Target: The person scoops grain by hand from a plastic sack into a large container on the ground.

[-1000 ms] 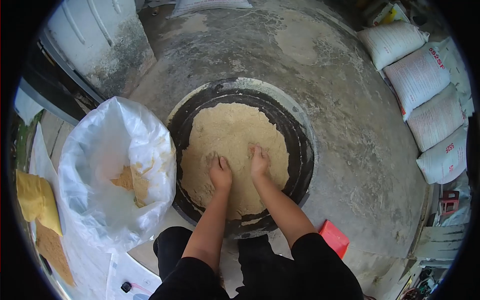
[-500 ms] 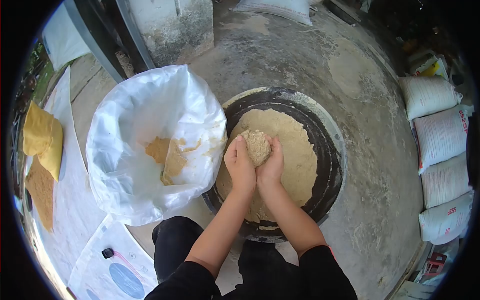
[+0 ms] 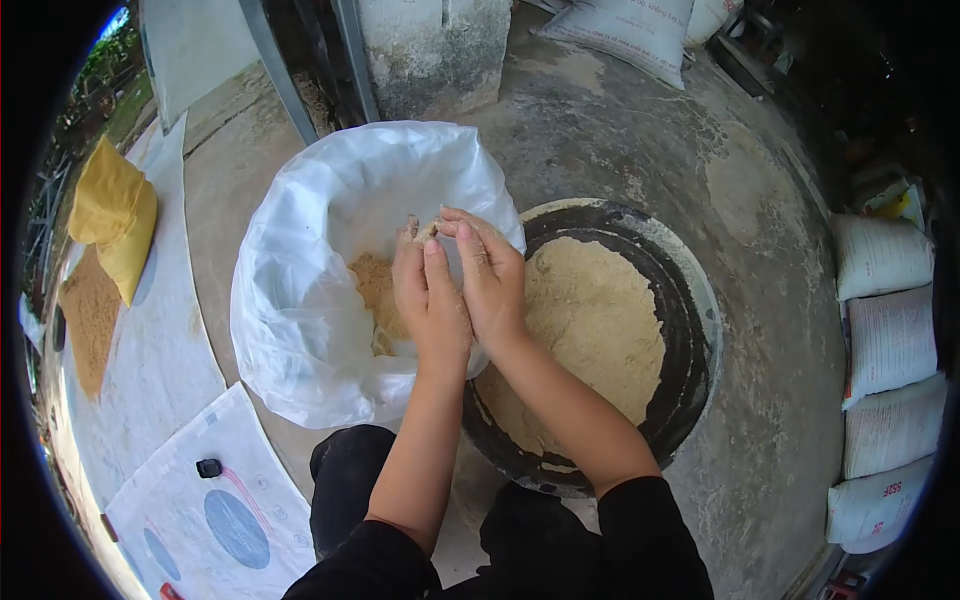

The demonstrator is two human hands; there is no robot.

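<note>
My left hand and my right hand are cupped together over the right side of a container lined with a white plastic bag. Between their curled fingers shows a bit of damp, crumbly tan meal; my palms hide how much they hold. More bits cling to the fingertips. Inside the bag lies a small heap of brownish meal, partly behind my left hand. To the right, a round black tub holds a broad layer of pale tan meal, with my right forearm crossing above it.
Several filled white sacks are stacked along the right side. Another white sack lies at the back. On the left, a yellow sack stands by a brown heap on a pale sheet. A concrete pillar rises behind the bag.
Both hands have moved left, from above the black tub to over the white bag. The rounded clump they cupped is now mostly out of sight. The view has shifted too.
</note>
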